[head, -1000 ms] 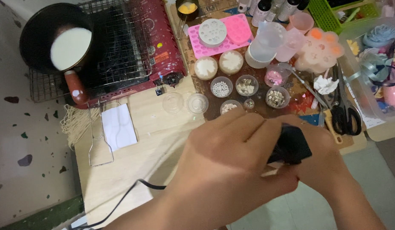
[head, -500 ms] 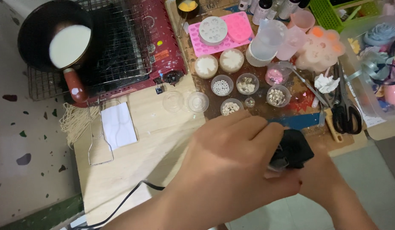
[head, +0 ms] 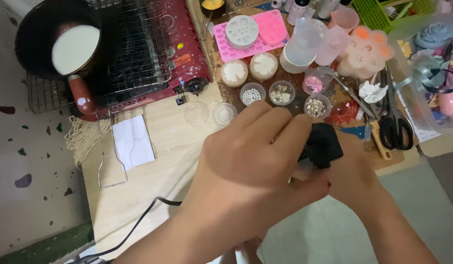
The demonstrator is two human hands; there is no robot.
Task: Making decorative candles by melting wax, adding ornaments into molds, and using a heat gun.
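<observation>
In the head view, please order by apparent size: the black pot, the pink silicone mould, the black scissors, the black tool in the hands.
1. black pot
2. pink silicone mould
3. black scissors
4. black tool, partly hidden by both hands and nearer the camera, so unsure.

Matt black plastic tool (head: 322,144) gripped between both hands, pale smooth wood worktop (head: 172,161), glossy pink silicone mould (head: 273,32) beyond, rusty wire metal grill (head: 133,54), white paper sheet (head: 132,142)

Both hands meet over the wooden table (head: 153,171): the left hand (head: 251,161) lies on top, its fingers curled round a small black tool (head: 322,145), and the right hand (head: 356,171) grips the same tool from below. A black cord (head: 138,230) trails off to the left. Just beyond are small cups of beads (head: 280,94), a pink mould (head: 251,35), scissors (head: 395,124) and a pot of white liquid (head: 65,46) on a red stove (head: 182,54).
</observation>
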